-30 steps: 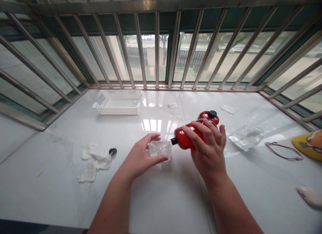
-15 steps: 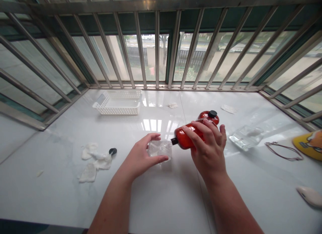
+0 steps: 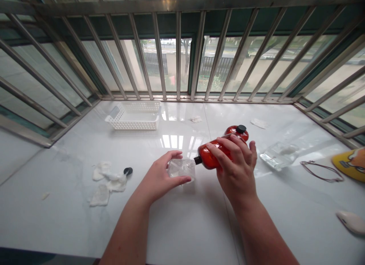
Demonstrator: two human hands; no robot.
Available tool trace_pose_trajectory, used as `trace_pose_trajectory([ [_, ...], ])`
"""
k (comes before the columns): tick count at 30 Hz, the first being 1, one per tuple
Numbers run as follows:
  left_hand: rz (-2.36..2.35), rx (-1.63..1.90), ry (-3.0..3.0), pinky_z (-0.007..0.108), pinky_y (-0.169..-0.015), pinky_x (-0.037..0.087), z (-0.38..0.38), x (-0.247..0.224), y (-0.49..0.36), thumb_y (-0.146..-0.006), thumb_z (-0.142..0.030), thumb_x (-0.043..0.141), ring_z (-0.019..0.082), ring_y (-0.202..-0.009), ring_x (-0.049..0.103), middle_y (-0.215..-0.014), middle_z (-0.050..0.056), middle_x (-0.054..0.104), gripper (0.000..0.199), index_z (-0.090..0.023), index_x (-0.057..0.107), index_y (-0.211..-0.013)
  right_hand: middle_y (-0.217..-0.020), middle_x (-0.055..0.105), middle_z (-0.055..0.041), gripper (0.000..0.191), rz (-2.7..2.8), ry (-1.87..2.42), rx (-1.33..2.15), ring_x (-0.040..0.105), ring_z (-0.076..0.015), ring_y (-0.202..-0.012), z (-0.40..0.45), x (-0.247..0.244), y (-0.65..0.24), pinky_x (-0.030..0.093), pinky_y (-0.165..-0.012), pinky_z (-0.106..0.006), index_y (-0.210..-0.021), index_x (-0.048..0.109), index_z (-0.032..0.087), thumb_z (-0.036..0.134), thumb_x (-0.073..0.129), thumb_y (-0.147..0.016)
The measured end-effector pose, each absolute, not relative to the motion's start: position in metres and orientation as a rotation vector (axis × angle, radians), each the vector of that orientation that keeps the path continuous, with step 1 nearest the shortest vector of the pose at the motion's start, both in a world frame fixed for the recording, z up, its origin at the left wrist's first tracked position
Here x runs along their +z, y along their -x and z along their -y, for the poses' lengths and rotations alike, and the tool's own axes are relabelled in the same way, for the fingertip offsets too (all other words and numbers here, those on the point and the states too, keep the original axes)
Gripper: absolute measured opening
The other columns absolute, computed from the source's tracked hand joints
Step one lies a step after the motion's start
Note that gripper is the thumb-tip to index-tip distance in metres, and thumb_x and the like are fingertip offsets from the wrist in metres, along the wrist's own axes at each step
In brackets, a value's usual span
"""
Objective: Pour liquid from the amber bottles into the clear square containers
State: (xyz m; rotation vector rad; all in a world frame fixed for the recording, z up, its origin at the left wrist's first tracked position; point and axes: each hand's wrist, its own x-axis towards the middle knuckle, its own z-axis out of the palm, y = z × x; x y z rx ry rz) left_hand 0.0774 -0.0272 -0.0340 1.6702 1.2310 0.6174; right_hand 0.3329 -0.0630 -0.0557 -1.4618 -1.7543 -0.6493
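Note:
My left hand (image 3: 161, 175) is curled around a small clear plastic bottle (image 3: 181, 169), thumb on the near side and fingers on the far side. In my right hand (image 3: 236, 168) is an amber bottle (image 3: 212, 155), tipped nearly level with its uncapped black neck pointing left. That neck meets the mouth of the clear bottle; whether liquid flows between them is too small to tell. Behind the amber bottle, partly covered by my fingers, stands a second amber bottle (image 3: 237, 132) with a black cap. A loose black cap (image 3: 128, 171) lies left of my left hand, beside crumpled white tissues (image 3: 108, 181).
A white perforated basket (image 3: 134, 124) sits at the back left. To the right are a clear container (image 3: 279, 155), a thin brown cord loop (image 3: 322, 171), a yellow printed object (image 3: 352, 164) and a pale rounded object (image 3: 352, 222). Metal bars (image 3: 178, 56) line the window behind the white surface.
Almost nothing differs. Both hands keep their hold, and the amber bottle's neck stays at the mouth of the clear bottle.

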Motion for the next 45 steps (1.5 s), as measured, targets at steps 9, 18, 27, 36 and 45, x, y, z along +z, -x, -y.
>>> trace_pose_trajectory([
  [9, -1.223, 0.626, -1.679, 0.050, -0.116, 0.052, 0.0273, -0.0338, -0.0770, -0.079, -0.048, 0.099, 0.034, -0.138, 0.066, -0.147, 0.005, 0.071, 0.073, -0.035, 0.066, -0.143, -0.142, 0.074, -0.0031, 0.058, 1.750, 1.457, -0.646, 0.058, -0.0320, -0.148, 0.0624, -0.0563, -0.3329, 0.021, -0.138, -0.067, -0.137, 0.074, 0.037, -0.002, 0.075, -0.095],
  [18, -1.229, 0.624, -1.677, 0.051, -0.116, 0.052, 0.0278, -0.0333, -0.0776, -0.078, -0.047, 0.098, 0.035, -0.137, 0.066, -0.148, 0.006, 0.071, 0.073, -0.034, 0.066, -0.143, -0.142, 0.074, -0.0029, 0.060, 1.746, 1.452, -0.655, 0.058, -0.0317, -0.148, 0.0620, -0.0569, -0.3326, 0.021, -0.138, -0.067, -0.136, 0.074, 0.037, -0.005, 0.074, -0.093],
  [27, -1.232, 0.618, -1.683, 0.050, -0.116, 0.053, 0.0279, -0.0313, -0.0784, -0.078, -0.048, 0.099, 0.036, -0.137, 0.067, -0.148, 0.007, 0.071, 0.073, -0.034, 0.067, -0.142, -0.142, 0.074, -0.0025, 0.055, 1.759, 1.453, -0.648, 0.057, -0.0304, -0.150, 0.0632, -0.0560, -0.3328, 0.020, -0.140, -0.066, -0.136, 0.074, 0.038, -0.002, 0.068, -0.098],
  [36, -1.230, 0.613, -1.693, 0.050, -0.116, 0.053, 0.0278, -0.0321, -0.0784, -0.079, -0.049, 0.099, 0.036, -0.137, 0.067, -0.149, 0.008, 0.071, 0.074, -0.034, 0.066, -0.143, -0.141, 0.074, -0.0026, 0.057, 1.765, 1.449, -0.645, 0.057, -0.0307, -0.150, 0.0636, -0.0553, -0.3326, 0.020, -0.140, -0.067, -0.135, 0.074, 0.038, -0.003, 0.067, -0.097],
  [45, -1.237, 0.608, -1.690, 0.051, -0.117, 0.052, 0.0282, -0.0313, -0.0784, -0.079, -0.048, 0.098, 0.036, -0.136, 0.066, -0.149, 0.007, 0.070, 0.073, -0.034, 0.066, -0.143, -0.140, 0.075, -0.0021, 0.056, 1.756, 1.442, -0.660, 0.059, -0.0308, -0.148, 0.0636, -0.0545, -0.3317, 0.021, -0.140, -0.066, -0.133, 0.074, 0.037, -0.005, 0.070, -0.096],
])
